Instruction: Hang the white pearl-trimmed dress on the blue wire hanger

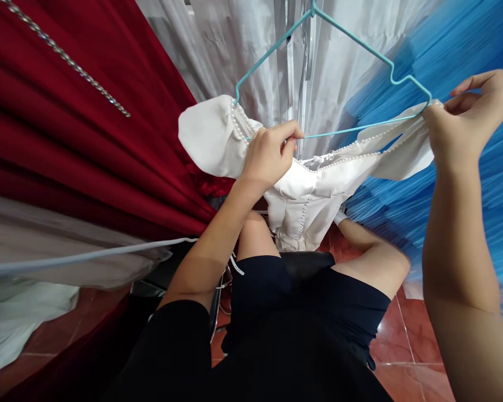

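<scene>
White dress point(329, 181) seems soft and light, best taken at right beaded shoulder, where right hand point(471, 120) pinches, while left hand point(270, 153) closes on hanger point(313, 10)

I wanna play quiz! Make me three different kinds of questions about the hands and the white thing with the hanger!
1. What colour is the hanger?
A) Black
B) Light blue-green
C) Orange

2. True or false: the left hand is at the bottom wire of the hanger.

3. Fill in: the hand pinching the white garment near one end of the hanger is the person's ____ hand.

Key: 1 B; 2 true; 3 right.
</scene>
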